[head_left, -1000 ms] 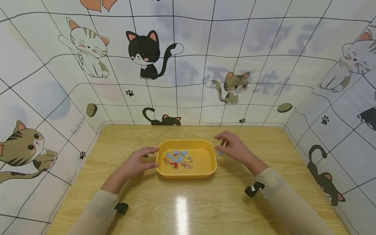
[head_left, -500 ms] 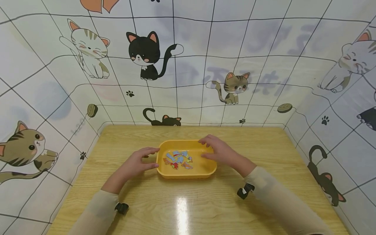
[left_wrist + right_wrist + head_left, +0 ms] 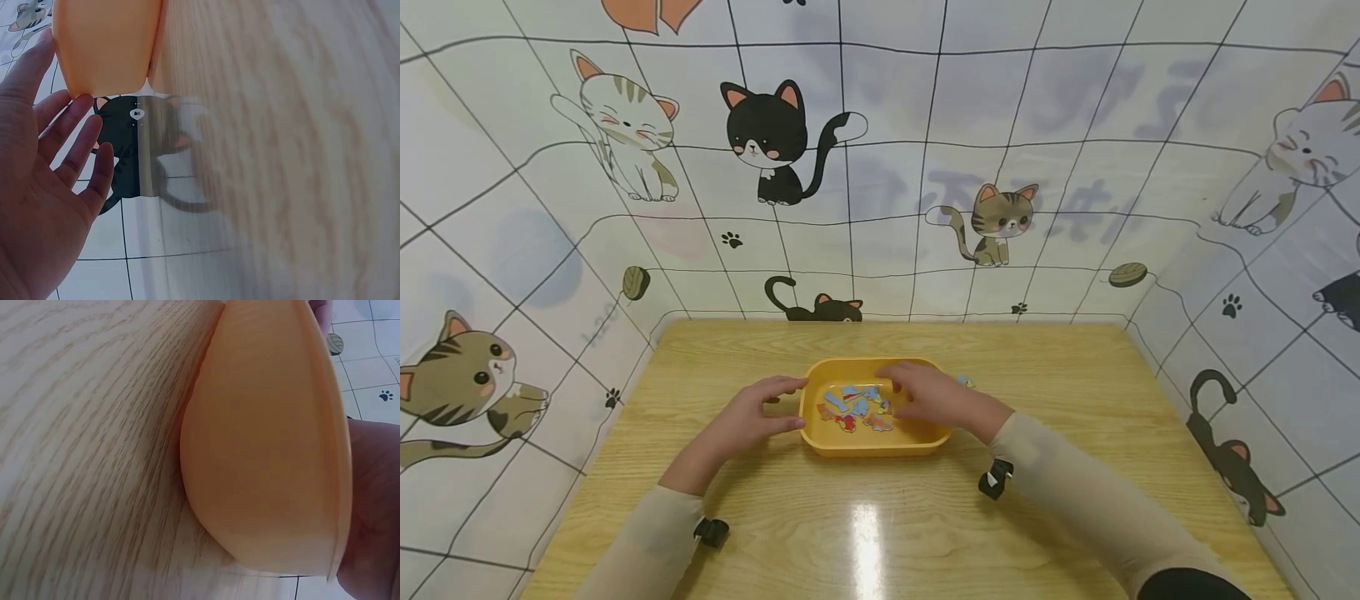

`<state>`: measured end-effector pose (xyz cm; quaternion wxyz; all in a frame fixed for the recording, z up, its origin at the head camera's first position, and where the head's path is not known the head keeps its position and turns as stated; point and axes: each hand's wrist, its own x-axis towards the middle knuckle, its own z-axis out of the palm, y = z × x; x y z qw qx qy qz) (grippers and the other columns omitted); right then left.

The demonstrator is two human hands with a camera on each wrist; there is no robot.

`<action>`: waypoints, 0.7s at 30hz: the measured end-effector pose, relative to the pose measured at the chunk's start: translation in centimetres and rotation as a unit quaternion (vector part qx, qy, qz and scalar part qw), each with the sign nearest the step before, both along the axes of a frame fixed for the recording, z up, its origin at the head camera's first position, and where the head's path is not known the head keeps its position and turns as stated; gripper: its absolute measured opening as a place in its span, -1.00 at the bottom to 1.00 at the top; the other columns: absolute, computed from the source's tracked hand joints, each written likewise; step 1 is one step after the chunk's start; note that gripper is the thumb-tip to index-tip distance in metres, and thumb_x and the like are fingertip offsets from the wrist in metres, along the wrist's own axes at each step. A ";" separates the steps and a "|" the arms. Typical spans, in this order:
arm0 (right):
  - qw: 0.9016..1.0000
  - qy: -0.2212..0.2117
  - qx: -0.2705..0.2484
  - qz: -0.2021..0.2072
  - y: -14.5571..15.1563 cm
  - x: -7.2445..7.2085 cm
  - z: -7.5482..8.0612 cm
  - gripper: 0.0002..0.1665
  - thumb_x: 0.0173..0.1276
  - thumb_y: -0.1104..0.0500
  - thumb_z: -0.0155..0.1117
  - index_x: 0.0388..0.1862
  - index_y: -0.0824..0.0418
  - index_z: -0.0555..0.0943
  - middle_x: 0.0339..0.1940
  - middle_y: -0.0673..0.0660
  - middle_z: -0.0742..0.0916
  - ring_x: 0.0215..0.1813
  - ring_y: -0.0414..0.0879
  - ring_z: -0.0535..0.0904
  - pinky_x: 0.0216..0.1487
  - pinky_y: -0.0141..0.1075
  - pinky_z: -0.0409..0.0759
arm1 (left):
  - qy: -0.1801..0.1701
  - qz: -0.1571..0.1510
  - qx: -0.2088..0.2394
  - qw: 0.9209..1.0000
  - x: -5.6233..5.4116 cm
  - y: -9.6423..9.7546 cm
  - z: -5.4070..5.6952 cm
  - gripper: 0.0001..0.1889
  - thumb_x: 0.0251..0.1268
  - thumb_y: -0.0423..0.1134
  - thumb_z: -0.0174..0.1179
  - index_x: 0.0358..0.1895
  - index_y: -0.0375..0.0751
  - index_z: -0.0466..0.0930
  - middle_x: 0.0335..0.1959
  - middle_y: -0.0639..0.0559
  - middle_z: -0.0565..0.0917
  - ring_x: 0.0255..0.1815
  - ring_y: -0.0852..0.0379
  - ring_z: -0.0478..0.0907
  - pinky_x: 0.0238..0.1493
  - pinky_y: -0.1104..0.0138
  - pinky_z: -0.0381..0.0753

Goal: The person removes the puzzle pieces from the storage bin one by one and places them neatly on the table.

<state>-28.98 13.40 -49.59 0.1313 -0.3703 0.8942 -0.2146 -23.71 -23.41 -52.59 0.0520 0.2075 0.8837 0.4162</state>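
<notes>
"Yellow is being shown by the shallow tray [image 3: 876, 450], which is being borne by the wooden table [image 3: 760, 492]. Where are the cut-out pieces [image 3: 860, 407] being held?"

"Most are being held in the tray, toward its left and middle, with blue, red and orange being displayed. One loose bluish piece [image 3: 966, 381] is being seen on the table, just outside the tray's right end and near the right wrist."

"How is the tray being touched?"

"Its left end is being touched by the left hand [image 3: 748, 415]. Relaxed, parted fingers are being laid against the rim, and nothing is being clasped."

"And the right hand [image 3: 928, 393]?"

"It is being extended over the tray's right half, its thumb and forefinger being parted close to the pieces. Whether one is being pinched cannot be told; in the right wrist view the fingertips are being hidden by the tray wall."

"What is being shown behind?"

"Cartoon cats are being displayed on a white gridded backdrop [image 3: 895, 167]."
</notes>
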 end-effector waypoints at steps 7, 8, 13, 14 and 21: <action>0.998 0.022 0.053 -0.005 -1.5 -0.7 -0.9 -0.21 0.50 0.17 0.56 0.63 0.18 0.49 0.16 0.13 0.76 0.11 -0.06 0.70 0.11 -0.13 0.73 | -0.005 0.002 -0.001 1.000 0.0 0.0 -0.1 -0.29 0.38 -0.07 0.61 0.56 -0.07 0.60 0.52 0.02 0.61 0.54 -0.15 0.52 0.47 -0.18 0.58; 0.998 0.027 0.058 -0.004 -1.6 -0.8 -1.0 -0.23 0.49 0.17 0.57 0.61 0.19 0.51 0.15 0.13 0.76 0.09 -0.06 0.69 0.11 -0.13 0.73 | -0.005 0.003 -0.001 1.000 0.0 0.0 -0.2 -0.29 0.38 -0.08 0.61 0.56 -0.06 0.61 0.52 0.03 0.61 0.54 -0.14 0.52 0.47 -0.17 0.58; 0.997 0.033 0.072 0.000 -2.4 -1.0 -1.3 -0.31 0.48 0.16 0.58 0.52 0.23 0.57 0.01 0.06 0.72 -0.04 -0.08 0.59 0.06 -0.13 0.68 | -0.003 0.001 0.000 1.000 0.0 0.0 -0.1 -0.30 0.39 -0.11 0.61 0.56 -0.07 0.60 0.52 0.03 0.62 0.53 -0.13 0.52 0.48 -0.17 0.58; 0.997 0.031 0.074 0.000 -2.5 -1.1 -1.3 -0.32 0.49 0.16 0.58 0.52 0.23 0.58 -0.03 0.04 0.71 -0.07 -0.09 0.57 0.04 -0.15 0.67 | -0.003 0.002 0.001 1.000 0.0 0.0 -0.1 -0.30 0.39 -0.12 0.61 0.56 -0.07 0.60 0.52 0.03 0.62 0.53 -0.13 0.52 0.48 -0.18 0.57; 0.997 -0.001 0.080 0.016 -3.0 -1.8 -1.2 -0.32 0.50 0.22 0.53 0.55 0.25 0.57 -0.31 -0.04 0.65 -0.24 -0.17 0.52 -0.15 -0.26 0.54 | -0.002 0.003 0.000 1.000 0.0 0.0 -0.2 -0.29 0.39 -0.12 0.61 0.56 -0.08 0.60 0.51 0.01 0.63 0.51 -0.14 0.54 0.47 -0.19 0.58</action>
